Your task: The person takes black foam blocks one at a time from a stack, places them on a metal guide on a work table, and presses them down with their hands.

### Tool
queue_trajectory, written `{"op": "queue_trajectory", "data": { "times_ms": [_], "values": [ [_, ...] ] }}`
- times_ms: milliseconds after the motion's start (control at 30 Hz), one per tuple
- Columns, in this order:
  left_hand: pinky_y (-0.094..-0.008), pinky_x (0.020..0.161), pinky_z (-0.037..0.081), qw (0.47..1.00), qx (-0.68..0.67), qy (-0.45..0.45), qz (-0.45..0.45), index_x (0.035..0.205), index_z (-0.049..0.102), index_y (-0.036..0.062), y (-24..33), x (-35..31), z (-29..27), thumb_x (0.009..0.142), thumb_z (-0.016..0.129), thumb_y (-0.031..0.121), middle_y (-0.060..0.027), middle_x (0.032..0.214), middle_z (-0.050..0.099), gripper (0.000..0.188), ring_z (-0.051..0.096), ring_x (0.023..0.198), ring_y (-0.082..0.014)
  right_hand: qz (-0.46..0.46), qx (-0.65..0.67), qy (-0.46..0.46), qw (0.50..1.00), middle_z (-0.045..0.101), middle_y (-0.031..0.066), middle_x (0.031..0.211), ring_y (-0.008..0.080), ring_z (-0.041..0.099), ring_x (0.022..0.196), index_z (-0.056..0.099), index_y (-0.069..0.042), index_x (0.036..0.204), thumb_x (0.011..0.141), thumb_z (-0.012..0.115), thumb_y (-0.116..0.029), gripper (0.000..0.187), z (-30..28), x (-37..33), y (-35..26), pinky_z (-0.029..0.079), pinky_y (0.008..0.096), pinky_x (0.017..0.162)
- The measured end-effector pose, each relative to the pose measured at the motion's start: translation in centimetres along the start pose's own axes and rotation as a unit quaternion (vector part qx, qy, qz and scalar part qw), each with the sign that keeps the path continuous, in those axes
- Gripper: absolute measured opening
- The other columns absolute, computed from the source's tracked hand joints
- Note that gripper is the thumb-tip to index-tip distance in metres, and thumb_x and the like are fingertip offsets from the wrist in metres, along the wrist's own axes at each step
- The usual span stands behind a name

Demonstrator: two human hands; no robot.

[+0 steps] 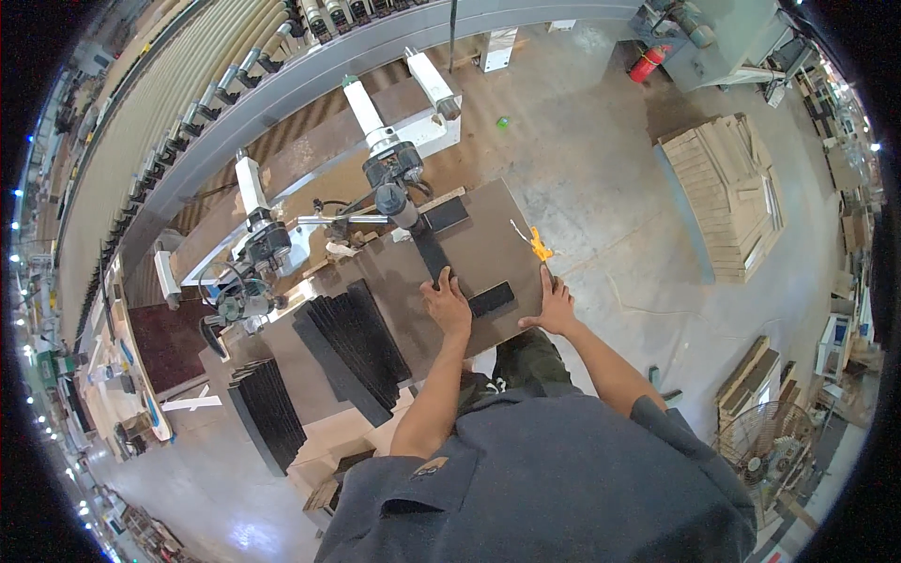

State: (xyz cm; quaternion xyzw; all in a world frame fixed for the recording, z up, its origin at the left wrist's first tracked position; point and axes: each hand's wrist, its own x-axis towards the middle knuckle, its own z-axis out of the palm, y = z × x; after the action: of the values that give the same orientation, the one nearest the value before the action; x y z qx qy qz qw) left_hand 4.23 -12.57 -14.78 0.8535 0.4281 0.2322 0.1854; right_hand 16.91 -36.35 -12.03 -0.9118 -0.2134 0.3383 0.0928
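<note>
My left hand has its fingers closed on the near end of a narrow black strip. The strip's far end lies beneath the grey head of a machine arm. Palm down, my right hand rests at the right edge of the brown tabletop, fingers stretched and holding nothing. Between the hands lies a short black piece; a similar black piece sits beside the machine head. An orange object with a white cord hangs at the table's right edge, just beyond my right fingertips.
A fanned stack of black strips lies left of my left arm, with another stack farther left. A second machine arm stands at the table's far left side. Across the floor are a wood pile, a red fire extinguisher and a fan.
</note>
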Motion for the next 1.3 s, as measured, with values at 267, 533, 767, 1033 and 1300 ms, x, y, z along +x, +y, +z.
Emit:
{"op": "queue_trajectory", "data": {
  "times_ms": [267,533,767,1033,1300],
  "values": [
    [-0.0557,0.089,0.056,1.000,0.003,-0.001,-0.004,0.140,0.067,0.0243,0.7,-0.1,1.2,0.109,0.070,0.030,-0.0186,0.120,0.056,0.032,0.065,0.106,-0.0433,-0.021,0.000,0.022,1.000,0.029,0.0362,0.171,0.0568,0.037,0.154,-0.014,-0.028,0.180,0.062,0.095,-0.079,0.168,-0.5,-0.2,0.8,0.034,0.0725,0.120],
    [-0.0528,0.072,0.055,0.993,0.028,0.078,0.088,0.143,0.068,0.0229,0.4,0.7,1.0,0.113,0.068,0.026,-0.0150,0.108,0.052,0.030,0.063,0.088,-0.0405,-0.051,0.044,0.038,0.997,0.031,0.0370,0.171,0.0570,0.039,0.153,-0.014,-0.029,0.180,0.066,0.097,-0.071,0.164,-1.1,-0.7,0.3,0.033,0.0733,0.122],
    [-0.0525,0.077,0.055,0.993,0.043,0.063,0.090,0.140,0.071,0.0249,1.0,0.9,0.9,0.112,0.069,0.025,-0.0141,0.113,0.058,0.027,0.066,0.089,-0.0388,-0.081,0.046,0.065,0.994,0.035,0.0384,0.167,0.0557,0.040,0.153,-0.012,-0.026,0.181,0.070,0.095,-0.070,0.160,-1.7,-1.2,1.0,0.031,0.0707,0.123],
    [-0.0543,0.082,0.055,0.997,0.051,0.050,0.032,0.136,0.073,0.0259,1.2,1.1,1.8,0.111,0.068,0.032,-0.0143,0.111,0.062,0.026,0.067,0.097,-0.0401,-0.093,0.058,0.066,0.992,0.035,0.0392,0.167,0.0563,0.039,0.154,-0.013,-0.025,0.180,0.070,0.095,-0.070,0.161,-1.9,-0.5,1.6,0.030,0.0696,0.123],
    [-0.0551,0.080,0.053,0.997,0.032,0.039,0.058,0.137,0.073,0.0232,1.5,0.9,0.4,0.114,0.065,0.029,-0.0168,0.115,0.056,0.025,0.065,0.094,-0.0410,-0.042,0.026,0.008,0.999,0.027,0.0385,0.171,0.0570,0.036,0.155,-0.018,-0.028,0.179,0.068,0.096,-0.071,0.164,-1.4,-0.1,0.8,0.030,0.0731,0.122]
  ]
}}
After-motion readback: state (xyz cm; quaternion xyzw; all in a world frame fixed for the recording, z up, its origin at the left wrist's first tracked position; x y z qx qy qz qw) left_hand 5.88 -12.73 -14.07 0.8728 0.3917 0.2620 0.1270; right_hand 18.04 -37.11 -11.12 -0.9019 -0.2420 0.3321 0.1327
